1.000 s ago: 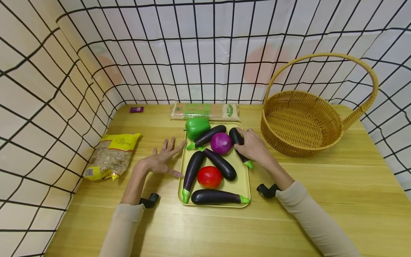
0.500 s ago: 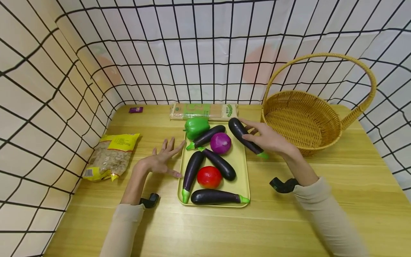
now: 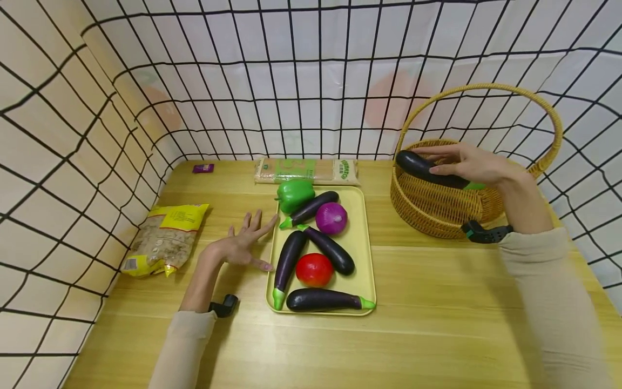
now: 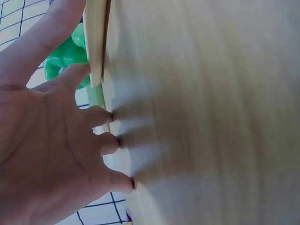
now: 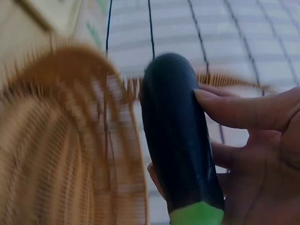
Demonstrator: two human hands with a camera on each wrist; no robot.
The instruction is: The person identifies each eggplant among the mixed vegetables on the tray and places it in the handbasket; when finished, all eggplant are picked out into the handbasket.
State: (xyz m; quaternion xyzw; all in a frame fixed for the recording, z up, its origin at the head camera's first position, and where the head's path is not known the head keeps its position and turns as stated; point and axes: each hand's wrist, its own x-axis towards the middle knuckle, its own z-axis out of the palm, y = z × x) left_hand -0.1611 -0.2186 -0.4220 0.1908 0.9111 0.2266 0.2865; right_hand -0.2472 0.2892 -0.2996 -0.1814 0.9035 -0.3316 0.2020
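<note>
In my right hand [image 3: 478, 163] I grip a dark eggplant [image 3: 427, 170] with a green stem end, thumb on one side and fingers on the other. It is held above the round wicker basket [image 3: 423, 213], under its tall handle. My left hand [image 3: 243, 244] is spread with straight fingers at the left edge of the yellow tray [image 3: 362, 254]. On that tray lie several more eggplants [image 3: 320, 300], a purple onion [image 3: 331, 218], a red tomato [image 3: 315, 269] and a green bell pepper [image 3: 295, 195]. The left wrist view shows the fingertips down on the wooden table [image 4: 211, 117].
A pack of noodles [image 3: 306, 170] lies behind the tray. At the left is a yellow-topped clear bag [image 3: 167, 237], with a small purple packet [image 3: 203, 168] at the far left corner. Black wire grid [image 3: 320, 92] encloses the table at the back and sides.
My right hand has lifted the eggplant off the tray's right side and carried it right, over the basket. The left hand has stayed in place.
</note>
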